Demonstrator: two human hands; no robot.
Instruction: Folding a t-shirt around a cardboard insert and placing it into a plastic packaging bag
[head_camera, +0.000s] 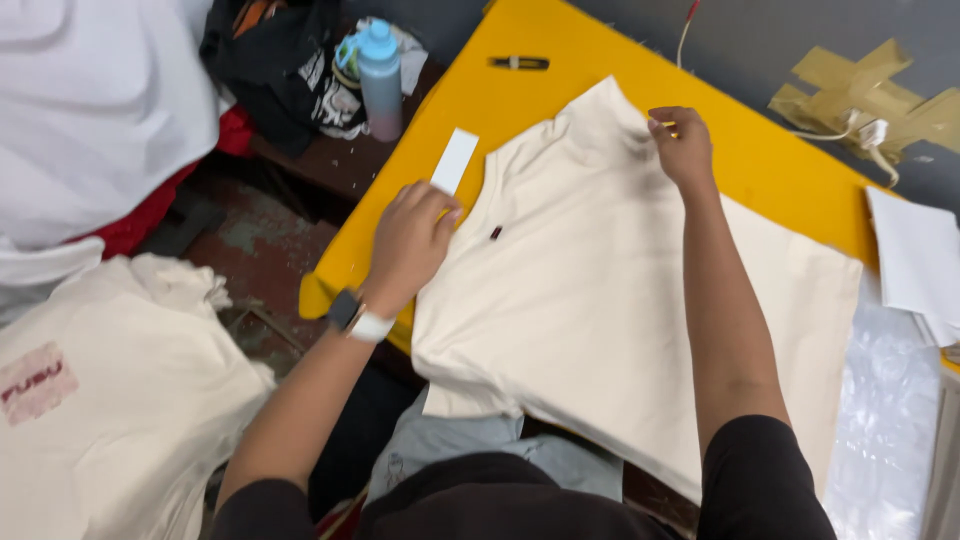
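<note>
While a cream garment (620, 300) was spread flat over the yellow board (560, 90), its long axis was laid from the near edge up toward the collar at the far end. The left hand (408, 243) was pressed at the collar's left side, fingers pinched on a white paper strip (455, 160) pointing away. The right hand (682, 148) was curled at the collar's right, something small and yellowish apparently pinched.

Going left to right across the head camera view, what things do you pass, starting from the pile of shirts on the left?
Cream shirt pile → blue water bottle → left hand holding a white card → black pen → right hand on the cream shirt's collar → taped cable → white paper sheets.
</note>
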